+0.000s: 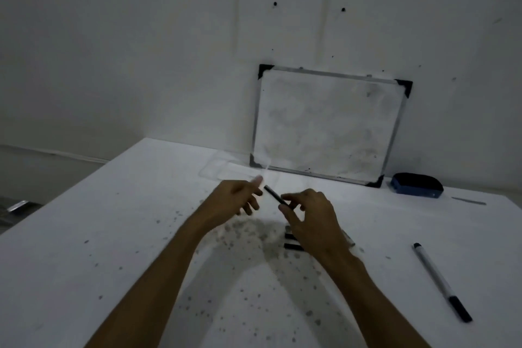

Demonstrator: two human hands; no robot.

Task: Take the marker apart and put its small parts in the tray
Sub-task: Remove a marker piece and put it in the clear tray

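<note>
- Your right hand (308,214) is raised above the white bench (113,220), with thumb and fingers curled to pinch a slim dark marker piece (273,195). The piece slants up and away from that hand, toward your left.
- Your left hand (234,199) is beside it, with its fingertips at the free end of the piece. The fingers are loosely bent. Something pale blurs at the fingertips, and you cannot tell whether that hand holds anything.
- The clear tray (214,171) lies on the bench just beyond your left hand and is hard to make out against the white surface.
- Loose dark parts (292,246) lie on the bench directly under your right hand.
- A whole marker (440,279) lies well to the right of your right hand.
- Beyond both hands, a whiteboard (327,127) leans on the wall, with a blue eraser (416,185) to its right.
- You seem to be mid-disassembly, pulling a part off or out of the held piece.
- The next move likely calls for a firm pinch and a straight pull. After that, a short reach forward with the left hand would drop the part inside the tray's rim.
</note>
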